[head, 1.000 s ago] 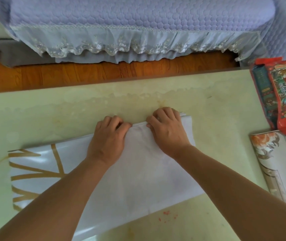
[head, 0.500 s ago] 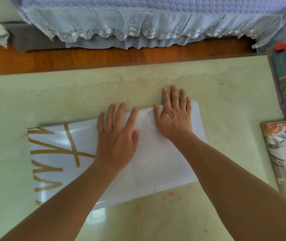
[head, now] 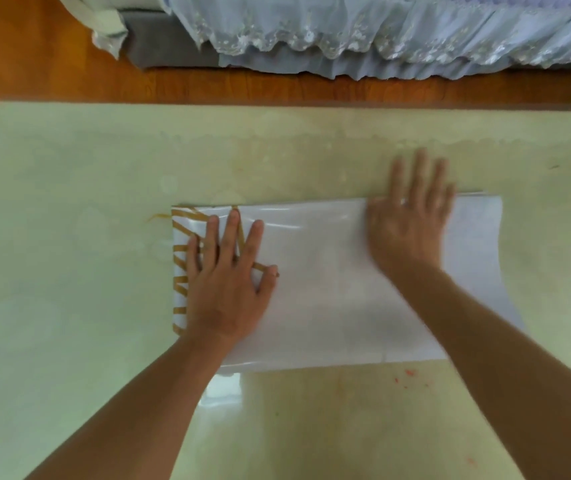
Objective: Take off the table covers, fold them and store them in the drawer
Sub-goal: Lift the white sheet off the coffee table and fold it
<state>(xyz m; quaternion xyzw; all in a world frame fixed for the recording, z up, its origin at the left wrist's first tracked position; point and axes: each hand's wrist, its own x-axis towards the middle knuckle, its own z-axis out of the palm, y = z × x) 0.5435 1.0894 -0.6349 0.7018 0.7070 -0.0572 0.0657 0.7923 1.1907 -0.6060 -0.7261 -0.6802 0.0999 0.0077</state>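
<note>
Pale green tabletop (head: 69,237) fills the frame, the folded table cover (head: 329,289) lying at centre. Left hand (head: 228,289) and right hand (head: 412,223) press it with flat, spread fingers. Its slick, curling right edge could spring open if pressure lifts.

Pale green-cream table (head: 69,237) under soft daylight

Beyond the fingertips, a strip of orange-brown wooden floor (head: 34,57); farther still, a sofa with a grey base (head: 166,46), draped in a lavender cover with a lace frill (head: 381,39).
</note>
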